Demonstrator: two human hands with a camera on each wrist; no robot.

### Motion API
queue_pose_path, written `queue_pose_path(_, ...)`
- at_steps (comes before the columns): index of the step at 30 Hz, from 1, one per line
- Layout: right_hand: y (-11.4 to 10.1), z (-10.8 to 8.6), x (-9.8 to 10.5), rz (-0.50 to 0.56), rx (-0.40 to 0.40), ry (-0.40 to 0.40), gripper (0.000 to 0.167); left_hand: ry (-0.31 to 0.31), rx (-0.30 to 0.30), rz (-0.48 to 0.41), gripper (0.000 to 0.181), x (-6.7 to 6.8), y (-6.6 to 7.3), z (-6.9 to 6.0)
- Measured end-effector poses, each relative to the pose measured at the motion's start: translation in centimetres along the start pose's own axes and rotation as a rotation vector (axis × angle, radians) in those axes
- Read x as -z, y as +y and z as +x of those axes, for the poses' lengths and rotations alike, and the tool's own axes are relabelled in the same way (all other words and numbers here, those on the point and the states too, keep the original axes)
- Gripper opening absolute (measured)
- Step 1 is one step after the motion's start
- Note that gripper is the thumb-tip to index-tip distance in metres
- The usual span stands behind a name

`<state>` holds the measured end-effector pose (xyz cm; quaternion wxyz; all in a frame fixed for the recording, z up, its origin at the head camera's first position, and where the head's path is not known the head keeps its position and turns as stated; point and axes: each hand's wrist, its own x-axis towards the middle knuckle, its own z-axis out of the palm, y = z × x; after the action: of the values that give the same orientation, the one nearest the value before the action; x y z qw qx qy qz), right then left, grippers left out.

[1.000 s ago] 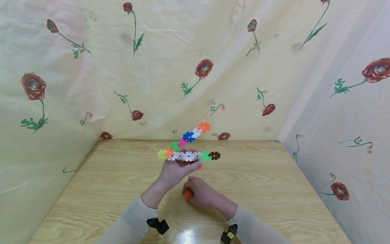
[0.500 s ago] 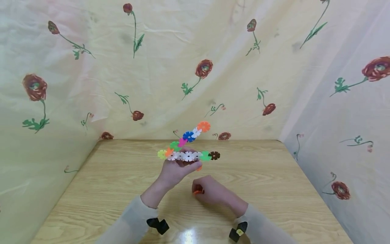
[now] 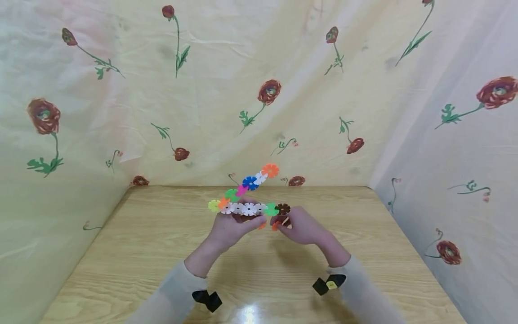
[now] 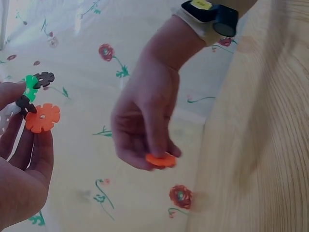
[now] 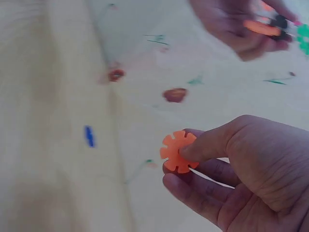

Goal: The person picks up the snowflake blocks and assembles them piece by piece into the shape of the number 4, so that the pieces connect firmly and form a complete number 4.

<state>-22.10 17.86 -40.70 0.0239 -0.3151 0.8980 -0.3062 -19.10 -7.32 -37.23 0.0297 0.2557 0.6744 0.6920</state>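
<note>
In the head view, my left hand (image 3: 232,231) grips a chain of interlocking snowflake discs above the table. White discs (image 3: 249,209) run level to a green disc (image 3: 271,209) and a brown disc (image 3: 282,209). A second branch slants up through a blue disc (image 3: 250,183) to an orange disc (image 3: 270,170). Another orange disc (image 4: 42,117) of the chain sits at my left fingertips in the left wrist view. Just right of the chain, my right hand (image 3: 309,227) pinches a separate orange disc (image 5: 179,152) between thumb and fingers. The chain partly hides my right fingertips.
A small blue piece (image 5: 90,136) lies on the wooden table (image 3: 162,243) in the right wrist view. Flower-printed cloth (image 3: 218,108) stands behind the table and along both sides. Each wrist carries a black camera (image 3: 207,300).
My right hand has risen from low over the table, moving right and away from me, with the orange disc. It is now beside the chain. My left hand has stayed nearly still.
</note>
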Motion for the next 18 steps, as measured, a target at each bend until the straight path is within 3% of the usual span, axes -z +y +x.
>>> queue_pose_path(6,-0.9,0.2,2.6,0.030,0.024,0.137,0.017,-0.002,0.012,-0.003,0.034,0.3,-0.1,0.0)
queue_pose_path(11,-1.6,-0.1,3.7,0.136,0.057,0.229,0.020,0.011,0.019,-0.023,0.037,0.3,-0.2,0.0)
queue_pose_path(18,-2.9,-0.5,4.2,0.291,0.096,0.356,0.014,0.017,0.108,-0.054,0.043,0.3,-0.4,-0.1)
